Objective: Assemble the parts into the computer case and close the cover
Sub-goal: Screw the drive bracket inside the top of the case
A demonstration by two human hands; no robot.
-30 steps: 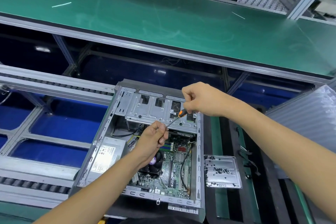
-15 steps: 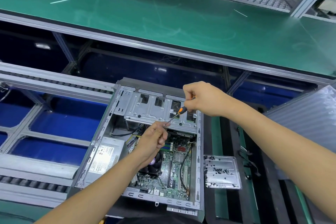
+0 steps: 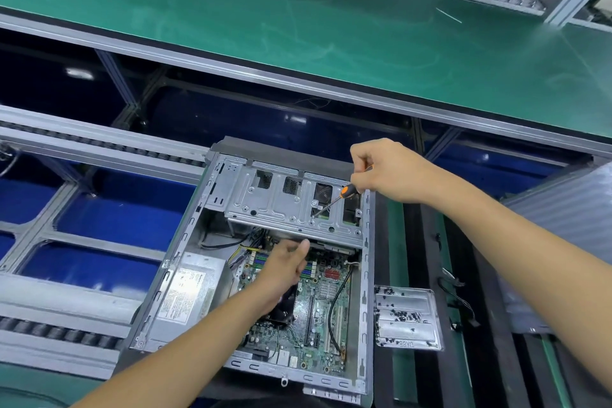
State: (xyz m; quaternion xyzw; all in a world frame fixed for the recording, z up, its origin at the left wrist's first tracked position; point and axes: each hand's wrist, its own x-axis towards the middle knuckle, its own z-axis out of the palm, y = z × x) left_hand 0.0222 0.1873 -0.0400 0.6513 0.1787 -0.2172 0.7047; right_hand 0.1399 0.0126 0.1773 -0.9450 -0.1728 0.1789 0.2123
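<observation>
computer case (image 3: 366, 262): lies on its side, open face up, across the roller conveyor at the near edge of the line; no cover on it.
already fitted: motherboard (image 3: 326, 311) on the case floor, power supply (image 3: 187, 291) at the near left corner, cpu cooler partly hidden under the left wrist, black cable (image 3: 334, 318) running down the board's right side.
drive cage (image 3: 281, 202): seated across the far end of the case, over the top of the board.
right hand (image 3: 394, 170): fingers curled round the orange-and-black handle of a screwdriver (image 3: 331, 204), whose tip meets the cage's top plate near its right end, apparently at a screw.
left hand (image 3: 286, 262): reaches under the cage's near edge, fingers loosely bent; whether it holds anything, i cannot tell.
screw tray (image 3: 407, 318): metal plate just beside the case's right wall, scattered with small black screws.
step in hand, as i judge: fastening the drive cage.
left to do, as i judge: any remaining cage screws, cable connections under the cage, then fitting and closing the cover; no cover clearly identifiable in view.
progress: roughly past the middle, main parts in, closing not begun.
</observation>
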